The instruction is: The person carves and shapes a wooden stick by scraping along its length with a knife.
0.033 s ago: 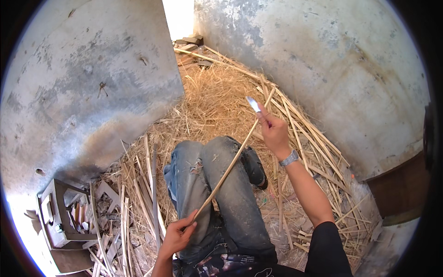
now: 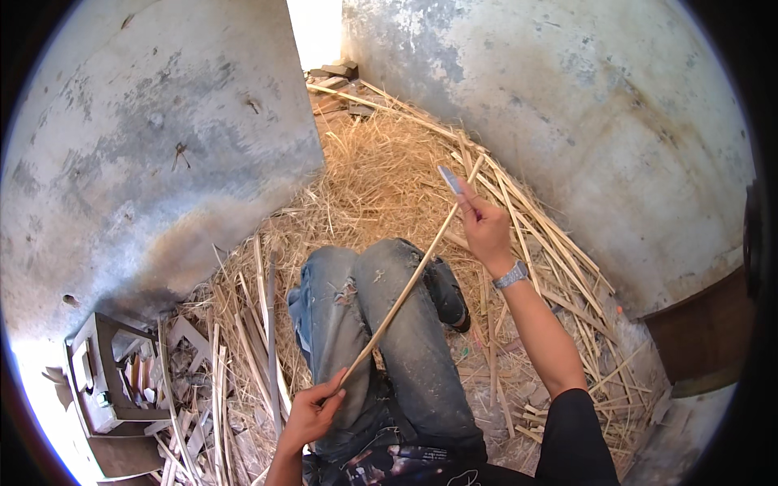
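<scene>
A long thin wooden strip, likely split bamboo, slants across my jeans from lower left to upper right. My left hand grips its near end by my lap, fingers closed around it. Beyond my knees, my right hand is closed around a knife, whose pale blade points up and to the left. The blade lies beside the far part of the strip, which passes next to my right fingers. Whether blade and strip touch I cannot tell, and the knife's handle is hidden in my fist.
Fine shavings cover the floor ahead. Many loose strips lie along the right wall, and more strips lie at my left. A broken box-like casing stands at the lower left, below the left wall.
The knife blade has turned slightly, losing its bright glare, and my right hand has shifted a little to the right. My left hand and the strip stay in place.
</scene>
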Demonstrator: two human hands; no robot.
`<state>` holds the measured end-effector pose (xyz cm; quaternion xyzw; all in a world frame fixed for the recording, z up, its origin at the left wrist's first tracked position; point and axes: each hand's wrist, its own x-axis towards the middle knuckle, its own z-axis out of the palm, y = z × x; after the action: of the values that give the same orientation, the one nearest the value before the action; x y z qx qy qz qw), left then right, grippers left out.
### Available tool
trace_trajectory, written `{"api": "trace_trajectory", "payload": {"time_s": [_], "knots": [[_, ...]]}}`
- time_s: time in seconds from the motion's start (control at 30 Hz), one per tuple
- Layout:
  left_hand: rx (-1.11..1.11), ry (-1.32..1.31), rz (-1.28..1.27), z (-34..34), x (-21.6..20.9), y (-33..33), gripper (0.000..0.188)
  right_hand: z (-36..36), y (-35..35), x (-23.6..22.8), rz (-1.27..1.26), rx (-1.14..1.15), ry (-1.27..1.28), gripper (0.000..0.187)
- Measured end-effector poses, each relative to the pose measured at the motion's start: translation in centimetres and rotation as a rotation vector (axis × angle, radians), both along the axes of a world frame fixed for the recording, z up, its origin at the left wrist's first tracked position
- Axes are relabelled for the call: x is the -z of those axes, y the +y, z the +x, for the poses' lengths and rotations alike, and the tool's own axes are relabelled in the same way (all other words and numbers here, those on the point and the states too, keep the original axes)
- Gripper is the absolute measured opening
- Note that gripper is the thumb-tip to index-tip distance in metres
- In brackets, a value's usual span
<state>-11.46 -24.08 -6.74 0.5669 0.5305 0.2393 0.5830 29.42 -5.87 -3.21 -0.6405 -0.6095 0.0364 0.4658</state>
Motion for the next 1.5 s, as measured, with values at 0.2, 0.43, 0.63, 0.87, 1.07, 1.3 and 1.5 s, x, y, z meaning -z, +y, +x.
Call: {"api": "trace_trajectory", "payload": {"time_s": [0.2, 0.43, 0.63, 0.87, 1.07, 1.3, 1.5], "knots": [[-0.029, -0.001, -0.057, 0.2, 0.0, 0.1, 0.044, -2.5, -3.1, 1.9, -0.074, -0.147, 0.024, 0.038], [-0.065, -0.034, -0.065, 1.0, -0.1, 0.2, 0.042, -8.9, -11.6, 2.3, -0.136, -0.506, -0.23, 0.056], [-0.032, 0.023, 0.242, 0.2, 1.5, -1.0, 0.042, -2.7, -4.1, -0.8, -0.013, -0.125, -0.328, 0.042], [0.016, 0.179, 0.39, -4.1, 2.1, -3.7, 0.042, 1.8, -1.0, -0.8, -0.114, -0.038, -0.045, 0.034], [0.045, 0.18, 0.402, -4.1, 1.5, -3.5, 0.042, -1.7, -5.0, 1.6, 0.134, -0.311, -0.256, 0.032], [0.027, 0.08, 0.295, -4.5, 1.9, -3.1, 0.04, 0.7, -1.8, 0.8, -0.048, -0.046, -0.062, 0.025], [0.023, 0.123, 0.183, -5.6, 2.1, -3.3, 0.041, -5.1, -8.8, 2.4, -0.047, -0.336, -0.235, 0.045]]}}
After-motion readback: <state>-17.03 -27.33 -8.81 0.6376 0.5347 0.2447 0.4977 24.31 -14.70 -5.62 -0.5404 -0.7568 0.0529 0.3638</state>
